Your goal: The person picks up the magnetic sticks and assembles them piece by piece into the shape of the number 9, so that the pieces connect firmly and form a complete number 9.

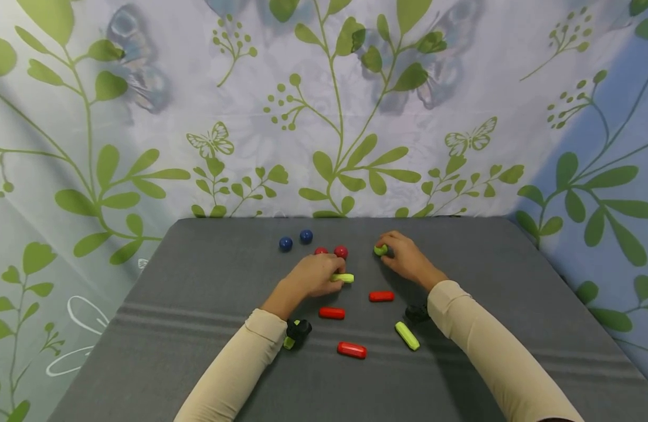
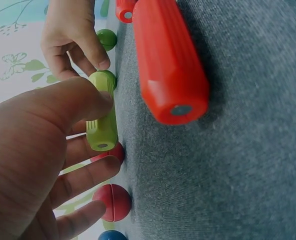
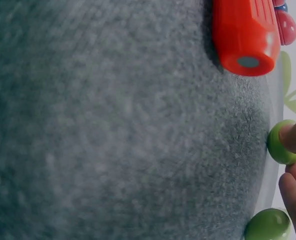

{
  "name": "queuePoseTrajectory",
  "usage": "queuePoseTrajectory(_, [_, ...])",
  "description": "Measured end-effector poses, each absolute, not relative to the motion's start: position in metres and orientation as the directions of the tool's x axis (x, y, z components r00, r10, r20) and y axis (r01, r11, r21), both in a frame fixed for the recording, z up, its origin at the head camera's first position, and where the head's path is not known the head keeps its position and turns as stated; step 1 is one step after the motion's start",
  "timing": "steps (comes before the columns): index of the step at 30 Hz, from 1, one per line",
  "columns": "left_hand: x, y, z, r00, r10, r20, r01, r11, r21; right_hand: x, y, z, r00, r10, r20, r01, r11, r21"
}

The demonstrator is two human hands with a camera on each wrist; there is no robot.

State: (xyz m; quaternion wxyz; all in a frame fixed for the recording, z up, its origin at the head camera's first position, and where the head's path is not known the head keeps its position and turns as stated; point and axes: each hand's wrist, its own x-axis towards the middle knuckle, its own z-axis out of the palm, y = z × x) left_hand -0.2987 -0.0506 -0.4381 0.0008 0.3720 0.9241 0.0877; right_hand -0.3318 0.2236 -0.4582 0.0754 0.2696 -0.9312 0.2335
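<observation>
My left hand (image 1: 312, 275) pinches a yellow-green rod (image 1: 345, 278) between thumb and fingers, just above the grey table. In the left wrist view the rod (image 2: 103, 130) shows ribbed sides and a small grey disc in its end; the other fingers are spread. To its right, my right hand (image 1: 407, 258) holds a light green ball (image 1: 380, 250) by the fingertips. The right wrist view shows the thumb on this ball (image 3: 282, 145), with a darker green ball (image 3: 268, 225) close by the fingers. Two red balls (image 1: 341, 252) lie just beyond the left hand, one partly hidden.
Two blue balls (image 1: 285, 244) lie at the back left. Nearer are three red rods (image 1: 331, 313), a yellow-green rod (image 1: 407, 336), and another yellow-green rod (image 1: 289, 342) partly covered by the black left wrist camera (image 1: 299, 329). A patterned curtain (image 1: 355, 117) hangs behind the table (image 1: 207, 281).
</observation>
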Motion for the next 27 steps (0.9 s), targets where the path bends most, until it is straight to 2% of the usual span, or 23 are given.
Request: queuePoseTrajectory(27, [-0.3019, -0.0444, -0.4408, -0.71, 0.7, 0.082, 0.702, 0.693, 0.163, -0.3309, 0.2248, -0.4597, -0.874, -0.41, 0.261, -0.484, 0.775, -0.406])
